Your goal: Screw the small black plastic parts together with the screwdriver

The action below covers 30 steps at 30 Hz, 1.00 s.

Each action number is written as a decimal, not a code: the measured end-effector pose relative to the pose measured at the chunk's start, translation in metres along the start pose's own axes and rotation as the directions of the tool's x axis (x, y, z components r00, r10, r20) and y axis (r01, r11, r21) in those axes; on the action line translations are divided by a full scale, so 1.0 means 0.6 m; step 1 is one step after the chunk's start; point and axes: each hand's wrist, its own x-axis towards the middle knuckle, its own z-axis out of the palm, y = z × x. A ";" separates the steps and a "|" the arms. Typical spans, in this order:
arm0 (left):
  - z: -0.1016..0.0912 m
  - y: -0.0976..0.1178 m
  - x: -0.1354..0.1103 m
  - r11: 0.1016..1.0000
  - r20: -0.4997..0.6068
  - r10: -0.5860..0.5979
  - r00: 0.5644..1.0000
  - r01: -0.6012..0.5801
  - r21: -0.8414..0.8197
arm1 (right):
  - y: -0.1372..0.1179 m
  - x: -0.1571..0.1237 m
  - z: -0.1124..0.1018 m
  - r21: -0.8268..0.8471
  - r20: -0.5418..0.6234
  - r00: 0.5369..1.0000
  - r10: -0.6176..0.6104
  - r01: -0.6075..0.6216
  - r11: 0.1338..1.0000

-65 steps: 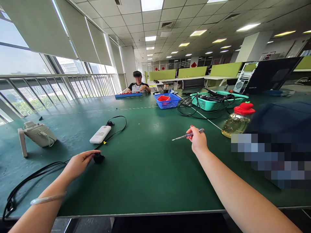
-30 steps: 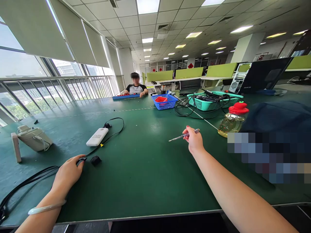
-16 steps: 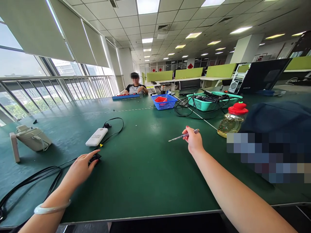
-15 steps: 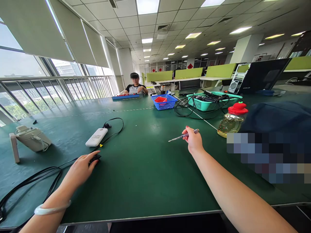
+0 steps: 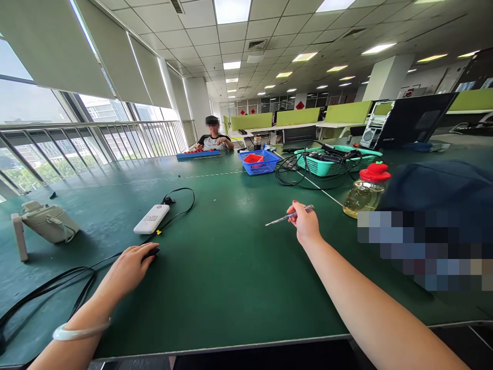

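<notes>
Head view: left hand was bent over a small black block on the desk, left part, back from the front edge; fingers hid most of it, couldn't tell pinched or just covered. Right hand gripped a screwdriver right of centre, tip aimed toward the left edge. Main risk, my read: block skidding under off-centre pressure if only covered, and the bare tip slipping into left fingers if brought across. Second: black cable near the left forearm could have snagged the bangle, tugging whatever it fed.
</notes>
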 end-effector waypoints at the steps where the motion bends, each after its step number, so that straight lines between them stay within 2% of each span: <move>1: 0.002 -0.001 0.001 1.000 -0.001 0.012 1.000 -0.012 0.006 | 0.000 0.000 0.000 0.000 -0.001 1.000 0.002 -0.002 1.000; 6: 0.009 -0.007 0.000 1.000 0.066 0.023 0.998 -0.023 0.007 | 0.002 0.001 0.000 0.000 -0.005 1.000 0.006 -0.006 1.000; 10: 0.002 -0.008 0.000 0.998 0.077 -0.055 0.995 0.056 -0.006 | 0.002 0.001 0.001 -0.015 0.007 1.000 -0.012 0.012 1.000; 14: -0.018 0.019 0.008 0.996 0.116 -0.088 0.989 0.090 -0.015 | 0.000 0.000 0.002 -0.011 0.003 1.000 -0.005 0.005 1.000; 16: -0.029 0.052 0.015 0.998 0.129 -0.039 0.991 0.046 -0.046 | 0.000 0.001 0.003 -0.010 0.002 1.000 -0.001 0.001 1.000; 18: -0.038 0.101 0.025 0.995 0.124 0.041 0.991 -0.029 -0.101 | 0.002 0.001 0.003 -0.018 0.012 1.000 -0.006 0.006 1.000; 22: -0.040 0.227 0.054 0.945 0.105 0.250 0.963 -0.219 -0.244 | 0.005 0.001 0.003 -0.042 0.039 0.999 -0.014 0.016 0.999; 26: -0.008 0.349 0.094 0.878 0.100 0.400 0.911 -0.350 -0.326 | 0.003 -0.003 0.003 -0.066 0.086 0.996 -0.027 0.032 0.997; 28: 0.016 0.392 0.111 0.864 0.099 0.422 0.901 -0.366 -0.346 | 0.003 -0.004 0.003 -0.088 0.114 0.993 -0.041 0.051 0.995; 30: 0.040 0.421 0.122 0.849 0.107 0.446 0.889 -0.382 -0.364 | 0.006 -0.005 0.003 -0.120 0.143 0.988 -0.055 0.073 0.990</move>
